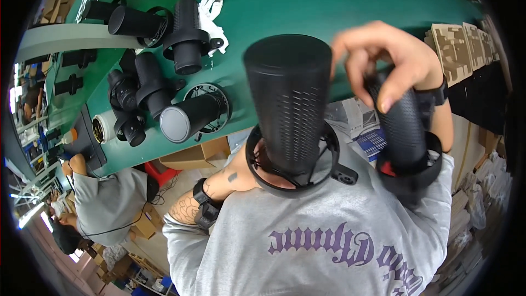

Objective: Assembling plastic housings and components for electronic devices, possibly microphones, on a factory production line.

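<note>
Close in the middle, a black cylindrical microphone [293,93] stands upright with a slotted grille and a ring-shaped mount [298,191] round its lower end. My left hand [269,176] grips it from behind, near the ring; most of the fingers are hidden. To the right, a second black microphone [404,123] tilts slightly, with its own ring mount and a bit of red inside. The fingers of my right hand [402,57] are closed round its upper part, somewhat blurred by motion.
Several more black microphones [150,85] lie on the green table [274,0] at the left, near a white glove [211,19]. Molded cardboard trays [452,52] stand at the far right. Another person in a grey shirt [112,197] sits at the left. An open cardboard box [194,156] is below the table edge.
</note>
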### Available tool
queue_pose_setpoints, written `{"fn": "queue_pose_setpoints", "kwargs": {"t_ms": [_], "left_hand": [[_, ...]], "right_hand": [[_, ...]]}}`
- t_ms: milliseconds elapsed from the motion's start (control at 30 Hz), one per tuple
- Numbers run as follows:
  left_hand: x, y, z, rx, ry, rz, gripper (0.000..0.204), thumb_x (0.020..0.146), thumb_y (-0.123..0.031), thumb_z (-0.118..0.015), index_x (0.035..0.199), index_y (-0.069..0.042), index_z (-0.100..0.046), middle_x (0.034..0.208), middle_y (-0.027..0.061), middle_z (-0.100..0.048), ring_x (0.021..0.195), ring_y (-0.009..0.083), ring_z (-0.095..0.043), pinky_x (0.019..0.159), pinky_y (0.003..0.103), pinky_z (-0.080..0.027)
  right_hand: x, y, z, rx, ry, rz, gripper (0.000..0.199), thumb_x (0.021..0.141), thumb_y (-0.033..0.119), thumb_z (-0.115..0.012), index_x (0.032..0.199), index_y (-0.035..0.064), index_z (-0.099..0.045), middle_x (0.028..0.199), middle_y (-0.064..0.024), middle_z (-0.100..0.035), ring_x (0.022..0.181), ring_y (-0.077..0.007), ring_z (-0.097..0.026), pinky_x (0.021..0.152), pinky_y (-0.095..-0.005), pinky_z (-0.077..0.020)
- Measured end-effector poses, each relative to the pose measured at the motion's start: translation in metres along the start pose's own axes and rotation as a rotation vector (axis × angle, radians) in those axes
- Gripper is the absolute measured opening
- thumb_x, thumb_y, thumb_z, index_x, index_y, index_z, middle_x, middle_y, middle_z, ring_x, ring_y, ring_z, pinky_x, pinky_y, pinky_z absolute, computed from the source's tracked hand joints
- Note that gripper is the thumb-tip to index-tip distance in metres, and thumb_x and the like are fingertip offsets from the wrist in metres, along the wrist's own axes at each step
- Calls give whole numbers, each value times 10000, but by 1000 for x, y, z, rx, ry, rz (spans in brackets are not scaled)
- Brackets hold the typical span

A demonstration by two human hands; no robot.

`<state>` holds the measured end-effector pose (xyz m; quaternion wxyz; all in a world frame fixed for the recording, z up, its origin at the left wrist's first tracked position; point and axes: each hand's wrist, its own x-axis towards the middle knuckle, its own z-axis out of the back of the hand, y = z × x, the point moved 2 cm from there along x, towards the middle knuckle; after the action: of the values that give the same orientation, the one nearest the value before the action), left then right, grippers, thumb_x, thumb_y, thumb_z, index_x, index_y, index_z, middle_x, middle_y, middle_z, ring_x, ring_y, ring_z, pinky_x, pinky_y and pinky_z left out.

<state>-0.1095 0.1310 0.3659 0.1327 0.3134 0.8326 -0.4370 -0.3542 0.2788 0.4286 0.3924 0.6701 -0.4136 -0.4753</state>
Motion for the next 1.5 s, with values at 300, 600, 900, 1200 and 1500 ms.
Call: {"fn": "queue_pose_setpoints", "kwargs": {"t_ms": [300,600,900,1200,1500], "left_hand": [[10,15,8,-103,-45,-21,933,575,-30,-870,1351,-12,-353,1289,104,-512,1176,209,-524,1023,366,-421],[14,21,26,537,-175,-260,714,602,-122,-859,1213,2,-511,1166,100,-605,1079,188,-586,937,339,-471],[8,1,15,8,-229,-111,1051,528,-126,-904,1384,-12,-304,1359,124,-427,1257,226,-433,1068,380,-346],[12,-114,-20,890,-289,-563,963,579,-98,-788,1427,-112,-331,1215,164,-557,1057,327,-584,915,384,-464],[-4,-144,-35,1354,-728,-986,853,516,-128,-853,1290,-3,-516,962,137,-645,868,249,-626,769,325,-498]], "right_hand": [[-2,5,-52,-275,121,-147,456,785,124,-736,1177,-33,-564,648,-55,-667,546,-103,-607,490,-239,-418],[3,-29,-57,403,186,-126,514,818,-28,-629,1275,-77,-398,665,-104,-650,624,-117,-632,574,-203,-463],[-18,-32,-40,654,-50,147,416,712,18,-609,1071,-151,-486,596,-149,-612,489,-209,-610,467,-279,-480],[-44,-5,-24,262,-692,257,1246,575,632,-801,1368,-156,-249,795,-128,-667,628,-150,-658,583,-221,-536],[-20,-18,-15,429,-803,721,933,701,581,-742,1177,-141,-391,752,-138,-587,488,-132,-578,429,-232,-500]]}}
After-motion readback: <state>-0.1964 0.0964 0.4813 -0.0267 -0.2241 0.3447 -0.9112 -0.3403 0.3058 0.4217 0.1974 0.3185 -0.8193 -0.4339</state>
